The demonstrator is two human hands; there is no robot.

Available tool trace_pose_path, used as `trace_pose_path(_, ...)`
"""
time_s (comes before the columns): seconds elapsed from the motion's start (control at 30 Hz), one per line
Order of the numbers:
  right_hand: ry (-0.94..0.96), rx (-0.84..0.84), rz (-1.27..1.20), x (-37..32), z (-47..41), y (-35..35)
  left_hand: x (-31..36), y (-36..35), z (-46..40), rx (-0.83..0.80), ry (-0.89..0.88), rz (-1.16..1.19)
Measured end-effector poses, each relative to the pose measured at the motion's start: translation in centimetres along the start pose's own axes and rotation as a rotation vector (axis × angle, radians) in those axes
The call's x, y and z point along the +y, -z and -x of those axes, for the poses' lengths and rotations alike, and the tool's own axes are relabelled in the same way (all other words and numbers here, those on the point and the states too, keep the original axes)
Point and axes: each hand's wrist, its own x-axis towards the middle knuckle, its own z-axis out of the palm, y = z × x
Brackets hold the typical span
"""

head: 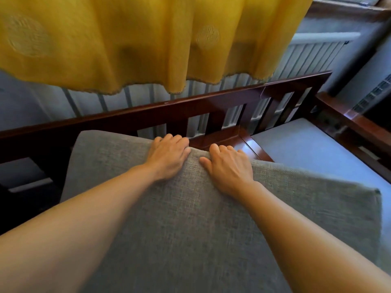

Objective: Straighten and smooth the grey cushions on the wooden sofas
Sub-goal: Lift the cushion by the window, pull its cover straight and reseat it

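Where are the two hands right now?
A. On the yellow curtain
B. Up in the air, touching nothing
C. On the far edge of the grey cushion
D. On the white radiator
C: the left hand and the right hand both lie side by side on the far edge of the grey cushion, fingers bent over it near the wooden sofa back, well below the yellow curtain.

Two grey cushions (190, 218), two hands (169, 157).
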Motion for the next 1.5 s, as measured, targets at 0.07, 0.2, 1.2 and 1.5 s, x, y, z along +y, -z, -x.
trace_pose_path(0.07, 0.028, -0.016, -0.006, 0.0, 0.2, 0.4, 0.2, 0.2, 0.2, 0.066, -0.023, -0.026)
trace_pose_path(0.2, 0.054, -0.053, -0.023, -0.3, 1.1, 2.4, 0.6, 1.5, 1.1, 0.108, -0.104, -0.064)
trace_pose_path(1.2, 0.569, 0.053, -0.173, -7.9, 27.5, 19.9, 13.9, 17.6, 29.7, 0.464, -0.201, -0.293)
trace_pose_path(1.5, 0.545, 0.020, -0.160, -10.8, 38.9, 21.5, 19.4, 18.5, 40.7, 0.504, -0.124, -0.297)
